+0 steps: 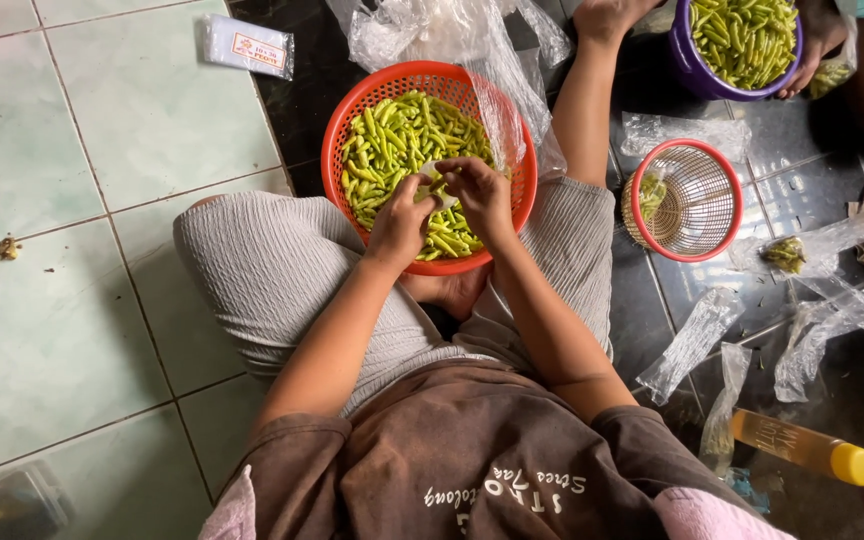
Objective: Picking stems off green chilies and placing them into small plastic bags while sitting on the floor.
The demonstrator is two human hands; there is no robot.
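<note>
From the head view, the left hand [399,222] and right hand [479,195] meet over the orange basket [347,125], each grip pinching a small clear bag [439,183] above the green chillies [397,140]. Risk, likely: the thin bag slips, dropping chillies beside the basket.

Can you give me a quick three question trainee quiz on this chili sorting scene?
1. True or false: both hands, left hand and right hand, are over the orange basket.
2. What fills the purple bowl? A) green chilies B) rice C) water
3. What colour is the cap of the bottle lying on the dark floor?

Key: 1 true; 2 A; 3 yellow.
</note>
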